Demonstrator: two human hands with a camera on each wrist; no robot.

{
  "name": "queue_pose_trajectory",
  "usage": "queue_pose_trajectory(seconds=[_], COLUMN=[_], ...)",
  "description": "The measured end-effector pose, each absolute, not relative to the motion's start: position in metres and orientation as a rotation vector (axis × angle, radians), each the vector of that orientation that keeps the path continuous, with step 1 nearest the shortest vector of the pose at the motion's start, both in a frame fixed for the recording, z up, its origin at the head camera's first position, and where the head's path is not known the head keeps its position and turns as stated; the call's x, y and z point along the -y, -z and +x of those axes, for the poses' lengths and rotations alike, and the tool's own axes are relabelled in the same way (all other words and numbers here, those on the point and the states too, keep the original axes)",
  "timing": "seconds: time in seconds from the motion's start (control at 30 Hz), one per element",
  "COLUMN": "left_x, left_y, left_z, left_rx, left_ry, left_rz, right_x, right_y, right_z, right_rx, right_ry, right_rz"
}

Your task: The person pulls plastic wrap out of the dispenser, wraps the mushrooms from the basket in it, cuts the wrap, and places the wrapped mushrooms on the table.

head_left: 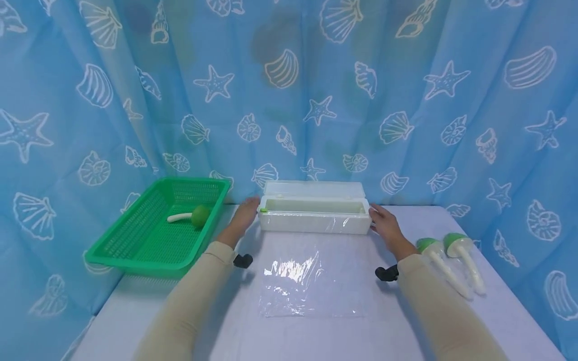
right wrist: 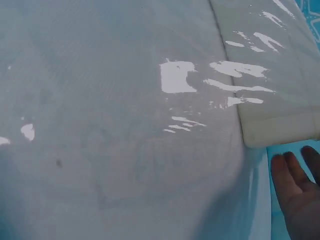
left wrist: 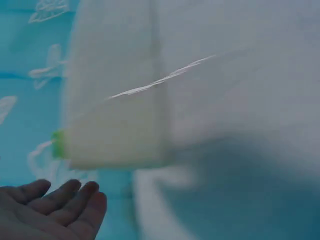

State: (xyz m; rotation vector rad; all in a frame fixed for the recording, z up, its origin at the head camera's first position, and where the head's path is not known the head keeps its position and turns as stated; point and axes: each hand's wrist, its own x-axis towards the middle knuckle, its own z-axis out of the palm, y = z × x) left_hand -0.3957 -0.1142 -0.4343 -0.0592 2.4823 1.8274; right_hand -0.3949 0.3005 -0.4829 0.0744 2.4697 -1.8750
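A white cling film dispenser box (head_left: 314, 223) stands at the back of the table with its clear lid raised and a green slider (head_left: 264, 210) at its left end. From its front a sheet of clear cling film (head_left: 311, 286) spreads over the table toward me. My left hand (head_left: 245, 213) is beside the box's left end; in the left wrist view its fingers (left wrist: 75, 200) are extended, a little apart from the box. At the other end is my right hand (head_left: 386, 225), its loosely extended fingers (right wrist: 285, 175) close to the box's corner.
On the left, a green plastic basket (head_left: 110, 260) holds an item with a round green head and white stem (head_left: 199, 216). Two similar items, a green-topped one (head_left: 444, 268) and another (head_left: 467, 260), lie wrapped in clear film at right. A blue shell-print curtain (head_left: 289, 120) hangs behind.
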Motion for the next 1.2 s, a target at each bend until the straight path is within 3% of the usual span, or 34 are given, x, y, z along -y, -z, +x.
queue_pose_trajectory(seconds=[0.23,0.37,0.7,1.2], left_x=[0.161,0.209,0.298,0.308], left_y=[0.339,0.319,0.357,0.417], left_z=[-0.398,-0.404,-0.402,-0.407], left_rx=[-2.507,-2.658,-2.768,-2.804], left_ry=[-1.754,-1.482,-1.124,-0.820], left_rz=[0.135,0.288,0.124,0.010], right_x=[-0.297,-0.293,-0.292,-0.288], right_y=[0.489,0.493,0.490,0.494], right_z=[-0.403,-0.407,-0.416,-0.416], right_rx=[-2.484,-2.474,-2.384,-2.461], right_ry=[2.081,2.135,2.251,2.151], right_rz=[0.193,0.280,0.245,0.318])
